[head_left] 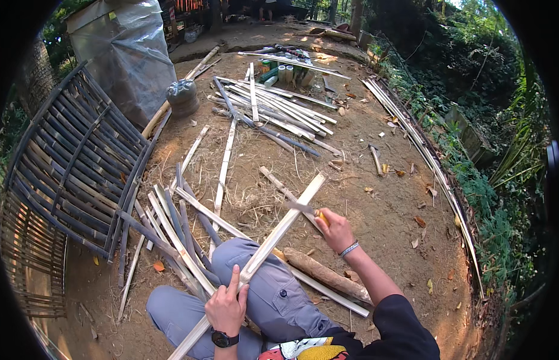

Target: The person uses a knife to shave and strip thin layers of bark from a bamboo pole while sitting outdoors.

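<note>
Pale split bamboo strip (pixel 278 235) slanting across a grey-trousered knee (pixel 234 252), left hand (pixel 226 305) curled round its lower part, index finger extended, thumb slightly parted, right hand (pixel 335 231) wrapping its fingers tightly round a yellow-handled knife (pixel 305 208), blurred blade across the strip.

The knife's (pixel 302 207) blade is blurred, and its handle lies mostly hidden inside the right hand (pixel 336 231). The left hand (pixel 226 307) covers part of the bamboo strip (pixel 282 233), whose near end is cut off by the lower edge. The trouser leg (pixel 285 300) hides a stretch of the long pale strip (pixel 332 293) behind it. The wristwatch (pixel 220 339) face is too small to read.
</note>
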Demonstrator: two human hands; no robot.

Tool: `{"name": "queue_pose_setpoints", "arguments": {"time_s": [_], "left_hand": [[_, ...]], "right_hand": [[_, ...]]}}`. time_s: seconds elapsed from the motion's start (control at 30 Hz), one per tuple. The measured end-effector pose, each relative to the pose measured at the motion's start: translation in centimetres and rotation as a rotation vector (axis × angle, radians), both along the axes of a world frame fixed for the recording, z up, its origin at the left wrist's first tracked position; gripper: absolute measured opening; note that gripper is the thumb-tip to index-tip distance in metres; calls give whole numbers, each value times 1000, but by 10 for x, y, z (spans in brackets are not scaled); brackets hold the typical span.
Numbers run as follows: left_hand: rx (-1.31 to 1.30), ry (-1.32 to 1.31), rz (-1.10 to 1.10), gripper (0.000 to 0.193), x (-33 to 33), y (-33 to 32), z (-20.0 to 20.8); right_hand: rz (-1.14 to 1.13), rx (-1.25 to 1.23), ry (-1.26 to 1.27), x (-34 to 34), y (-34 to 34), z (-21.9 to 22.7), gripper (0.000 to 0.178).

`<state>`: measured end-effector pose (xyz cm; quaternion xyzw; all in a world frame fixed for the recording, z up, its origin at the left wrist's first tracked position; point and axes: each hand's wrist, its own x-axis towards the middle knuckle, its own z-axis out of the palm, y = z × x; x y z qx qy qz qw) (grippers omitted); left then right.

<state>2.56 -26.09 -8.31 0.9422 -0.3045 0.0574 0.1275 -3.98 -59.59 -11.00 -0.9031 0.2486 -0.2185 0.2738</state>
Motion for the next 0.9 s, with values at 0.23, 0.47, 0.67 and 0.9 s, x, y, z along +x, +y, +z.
{"name": "queue_pose_setpoints", "arguments": {"time_s": [0.23, 0.47, 0.67, 0.9], "left_hand": [[-7, 29, -22, 55, -2, 0, 1], [-5, 33, 3, 55, -4, -7, 2], [-39, 16, -15, 54, -1, -3, 2], [-18, 11, -5, 54, -2, -3, 2]], "right_hand": [[114, -120, -25, -1, 5, 1, 36], [34, -6, 13, 6, 9, 3, 34], [171, -135, -32, -8, 21, -5, 34], [171, -69, 2, -8, 22, -1, 35]]}}
